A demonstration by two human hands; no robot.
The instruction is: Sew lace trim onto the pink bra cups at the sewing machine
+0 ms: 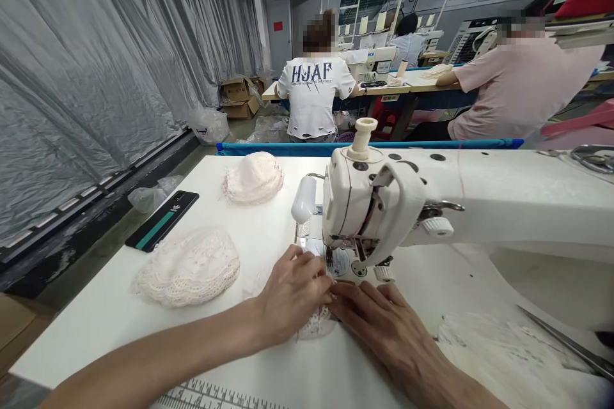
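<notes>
My left hand (298, 291) is closed on a piece of pale lace fabric (317, 327) just in front of the sewing machine (352, 201). Beside it, my right hand (378, 319) presses the same lace with its fingers together, its fingertips close to the left hand's. Part of the lace hangs out below both hands; the rest is hidden under them. The needle and presser foot (330, 255) are right behind the fingers. On the left of the table lie a stack of lace-edged pieces (192, 266) and a smaller pale pink fabric stack (254, 177).
A black phone-like flat case (163, 220) lies at the table's left edge. A clear ruler (211, 396) is at the front. Scissors (566, 339) and whitish scraps (503, 358) lie at right. Other people sit at machines beyond the blue bar (278, 149).
</notes>
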